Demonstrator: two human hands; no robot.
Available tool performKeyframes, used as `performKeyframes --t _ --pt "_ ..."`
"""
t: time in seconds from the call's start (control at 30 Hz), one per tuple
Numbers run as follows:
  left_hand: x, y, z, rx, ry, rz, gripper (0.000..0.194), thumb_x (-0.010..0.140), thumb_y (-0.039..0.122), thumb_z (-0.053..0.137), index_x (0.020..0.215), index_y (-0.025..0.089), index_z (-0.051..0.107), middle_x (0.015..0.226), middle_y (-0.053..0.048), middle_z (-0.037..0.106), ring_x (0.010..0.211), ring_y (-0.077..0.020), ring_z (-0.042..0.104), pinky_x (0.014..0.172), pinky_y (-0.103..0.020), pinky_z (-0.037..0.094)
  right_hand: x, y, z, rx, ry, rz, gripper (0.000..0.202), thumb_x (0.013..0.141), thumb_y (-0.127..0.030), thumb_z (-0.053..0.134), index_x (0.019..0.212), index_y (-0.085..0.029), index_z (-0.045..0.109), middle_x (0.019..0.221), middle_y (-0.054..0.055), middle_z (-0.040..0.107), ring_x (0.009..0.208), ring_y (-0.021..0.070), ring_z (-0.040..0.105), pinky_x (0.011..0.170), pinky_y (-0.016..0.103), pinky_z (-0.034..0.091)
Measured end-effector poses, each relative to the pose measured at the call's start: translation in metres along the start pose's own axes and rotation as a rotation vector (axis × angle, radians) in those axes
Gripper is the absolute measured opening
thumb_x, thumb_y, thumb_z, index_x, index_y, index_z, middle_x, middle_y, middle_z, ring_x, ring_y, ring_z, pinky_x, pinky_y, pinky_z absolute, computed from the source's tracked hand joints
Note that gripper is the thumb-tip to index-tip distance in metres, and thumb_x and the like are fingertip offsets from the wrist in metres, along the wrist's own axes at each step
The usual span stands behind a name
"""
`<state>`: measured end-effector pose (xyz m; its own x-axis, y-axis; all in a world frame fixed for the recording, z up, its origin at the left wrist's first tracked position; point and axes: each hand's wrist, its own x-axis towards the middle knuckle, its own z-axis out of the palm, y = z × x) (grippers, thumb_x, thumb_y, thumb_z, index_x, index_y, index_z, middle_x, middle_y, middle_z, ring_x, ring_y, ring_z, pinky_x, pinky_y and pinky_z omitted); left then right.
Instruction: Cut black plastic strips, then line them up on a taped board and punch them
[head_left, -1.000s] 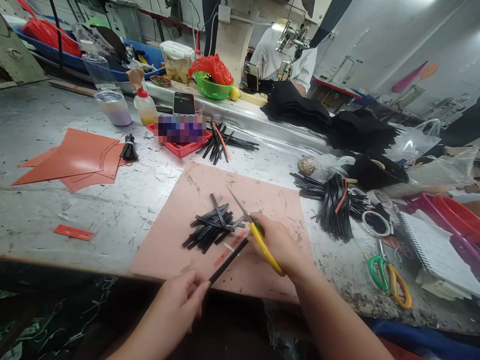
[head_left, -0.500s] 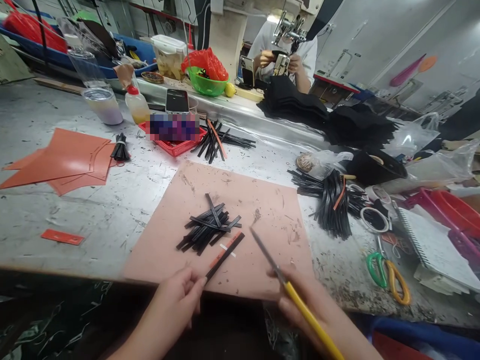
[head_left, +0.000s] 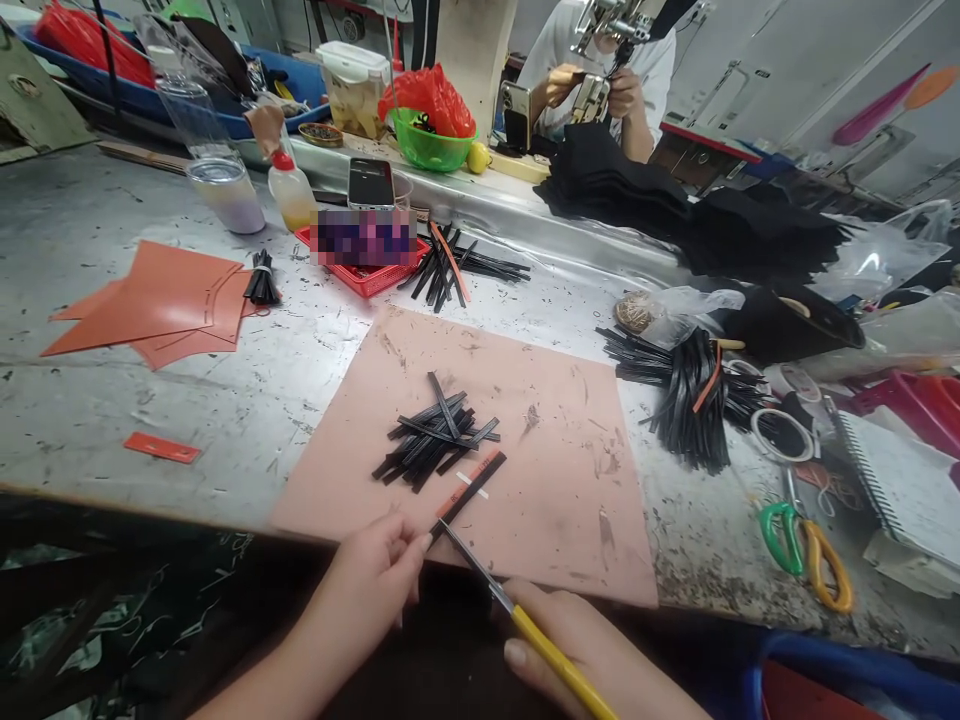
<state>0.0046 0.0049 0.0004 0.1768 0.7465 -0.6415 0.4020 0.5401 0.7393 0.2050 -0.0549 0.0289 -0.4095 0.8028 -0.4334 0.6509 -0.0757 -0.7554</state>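
Observation:
Between the thumb and fingers of my left hand [head_left: 397,560] is the near end of a black strip [head_left: 480,485]. An orange marked strip [head_left: 459,492] lies along its left side, with a white crosspiece [head_left: 472,486] beneath. My right hand [head_left: 559,640] is closed around a yellow-handled tool [head_left: 551,655] with a slim, pointed metal shaft. Its tip meets the black strip just beyond my left fingertips. A loose pile of black strips [head_left: 435,435] sits behind, on the pinkish mat [head_left: 555,530].
Scissors [head_left: 806,560], a notebook [head_left: 892,500] and a bundle of black strips [head_left: 690,400] lie on the right. Orange sheets [head_left: 165,290] and an orange template [head_left: 162,447] are on the left. A red basket [head_left: 367,282] stands behind; across the bench a person [head_left: 551,50] works at a machine.
My right hand has moved the tool left and down, so its tip has come from above the mat to the black strip. My left hand keeps its pinch. The view has shifted slightly.

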Motion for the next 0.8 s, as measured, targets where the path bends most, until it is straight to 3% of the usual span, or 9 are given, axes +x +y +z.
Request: performKeyframes --t 0.33,0.5,0.63,0.8 --pt "0.001 -0.002 0.0 0.042 -0.01 0.022 0.036 0.063 0.055 0.045 0.058 0.02 0.044 0.039 0.006 0.047 0.029 -0.0078 0.037 0.035 -0.018 0.027 0.007 -0.001 0.005 0.022 -0.031 0.052 0.033 0.086 -0.046 0.041 0.096 -0.019 0.057 0.081 0.005 0.064 0.074 0.0192 0.058 0.067 0.025 0.042" --pt "0.0 -0.004 -0.002 0.005 -0.021 0.011 0.037 0.063 0.057 0.047 0.06 0.02 0.046 0.04 0.006 0.047 0.029 -0.008 0.037 0.035 -0.019 0.028 0.01 0.008 0.014 0.111 0.034 0.054 0.037 0.082 -0.051 0.044 0.089 -0.018 0.058 0.077 0.004 0.063 0.068 0.0183 0.057 0.064 0.026 0.043" --pt "-0.005 0.0 -0.013 -0.02 0.002 0.064 0.037 0.065 0.056 0.048 0.064 0.019 0.049 0.043 0.006 0.047 0.031 -0.0081 0.039 0.036 -0.019 0.03 0.014 0.003 0.012 0.133 0.07 0.027 0.038 0.08 -0.053 0.046 0.089 -0.018 0.059 0.074 0.003 0.062 0.064 0.0161 0.054 0.062 0.024 0.043" --pt "-0.005 0.008 -0.033 -0.004 0.144 0.185 0.036 0.069 0.055 0.05 0.067 0.019 0.053 0.046 0.005 0.049 0.035 -0.0089 0.042 0.039 -0.02 0.034 0.033 -0.011 0.005 0.176 0.079 0.005 0.04 0.079 -0.055 0.048 0.091 -0.018 0.058 0.065 -0.001 0.055 0.058 0.0134 0.048 0.058 0.023 0.041"
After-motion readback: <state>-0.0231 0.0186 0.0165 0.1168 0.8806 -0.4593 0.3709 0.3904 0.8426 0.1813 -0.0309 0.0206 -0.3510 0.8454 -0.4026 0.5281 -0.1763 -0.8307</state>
